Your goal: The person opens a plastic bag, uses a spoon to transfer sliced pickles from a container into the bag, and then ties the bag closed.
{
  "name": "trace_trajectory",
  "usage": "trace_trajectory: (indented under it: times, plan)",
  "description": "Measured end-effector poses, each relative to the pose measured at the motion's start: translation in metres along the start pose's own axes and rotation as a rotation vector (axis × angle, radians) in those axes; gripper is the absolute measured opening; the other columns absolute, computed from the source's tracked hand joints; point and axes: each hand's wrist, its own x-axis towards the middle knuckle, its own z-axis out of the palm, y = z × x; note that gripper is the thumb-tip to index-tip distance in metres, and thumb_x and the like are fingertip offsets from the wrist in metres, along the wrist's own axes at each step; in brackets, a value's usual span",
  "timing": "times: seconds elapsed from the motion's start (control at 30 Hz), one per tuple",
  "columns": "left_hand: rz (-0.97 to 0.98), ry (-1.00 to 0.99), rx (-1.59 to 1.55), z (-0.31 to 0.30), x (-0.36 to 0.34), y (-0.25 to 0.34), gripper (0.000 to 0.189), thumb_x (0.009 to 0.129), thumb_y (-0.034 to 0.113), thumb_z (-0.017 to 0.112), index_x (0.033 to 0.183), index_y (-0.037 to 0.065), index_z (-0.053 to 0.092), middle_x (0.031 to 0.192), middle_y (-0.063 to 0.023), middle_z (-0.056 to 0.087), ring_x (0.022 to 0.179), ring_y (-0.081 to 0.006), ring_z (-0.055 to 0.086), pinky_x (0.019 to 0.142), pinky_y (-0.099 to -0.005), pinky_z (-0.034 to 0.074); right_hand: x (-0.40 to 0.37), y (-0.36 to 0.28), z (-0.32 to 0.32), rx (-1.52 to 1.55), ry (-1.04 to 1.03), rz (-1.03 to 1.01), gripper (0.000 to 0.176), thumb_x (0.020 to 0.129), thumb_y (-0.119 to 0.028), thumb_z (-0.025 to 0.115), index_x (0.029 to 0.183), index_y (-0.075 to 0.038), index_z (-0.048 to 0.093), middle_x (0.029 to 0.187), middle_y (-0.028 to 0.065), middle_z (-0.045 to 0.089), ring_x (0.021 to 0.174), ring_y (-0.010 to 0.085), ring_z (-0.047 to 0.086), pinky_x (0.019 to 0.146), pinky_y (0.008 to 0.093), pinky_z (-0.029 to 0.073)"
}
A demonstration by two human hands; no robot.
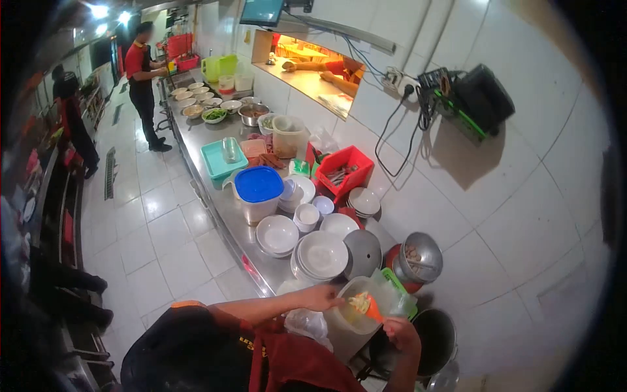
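My right hand (401,332) is closed round the handle of an orange serving spoon (374,310). Pale yellowish food (359,301) rests on the spoon, over the mouth of a translucent plastic container (345,321). With its fingers at the near-left rim, my left hand (320,297) grips that container. A clear plastic bag (308,325) lies below my left hand. Beside the container stands a green basket (395,285), and a large dark pot (436,340) is below my right hand.
Stacked white bowls (322,255) and a round metal lid (363,253) crowd the steel counter's near end. A blue-lidded tub (259,185) and red cutlery bin (344,172) stand farther along. A metal bowl (420,257) sits right. A co-worker (140,85) stands by the far counter.
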Motion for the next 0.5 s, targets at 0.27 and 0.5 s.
trace_trajectory:
  times: [0.27, 0.5]
  plan:
    - [0.028, -0.052, -0.050, -0.030, -0.025, -0.014, 0.045, 0.090, 0.046, 0.061, 0.107, 0.005, 0.058, 0.084, -0.0129, 0.066, 0.078, -0.0234, 0.064, 0.071, -0.0357, 0.050, -0.004, -0.065, 0.040, 0.481, 0.296, 0.629, 0.017, 0.089, -0.020, 0.059, 0.076, -0.010, 0.061, 0.058, -0.0073, 0.040, 0.046, 0.0039, 0.034, 0.040, 0.0219, 0.024]
    - [0.141, 0.197, -0.085, -0.080, -0.048, -0.024, 0.028, 0.089, 0.030, 0.062, 0.102, 0.005, 0.057, 0.079, -0.0120, 0.066, 0.072, -0.0256, 0.064, 0.068, -0.0360, 0.050, -0.003, -0.091, 0.065, 0.584, 0.409, 0.520, 0.018, 0.090, -0.022, 0.059, 0.082, -0.007, 0.062, 0.059, -0.0059, 0.042, 0.044, 0.0036, 0.035, 0.037, 0.0213, 0.025]
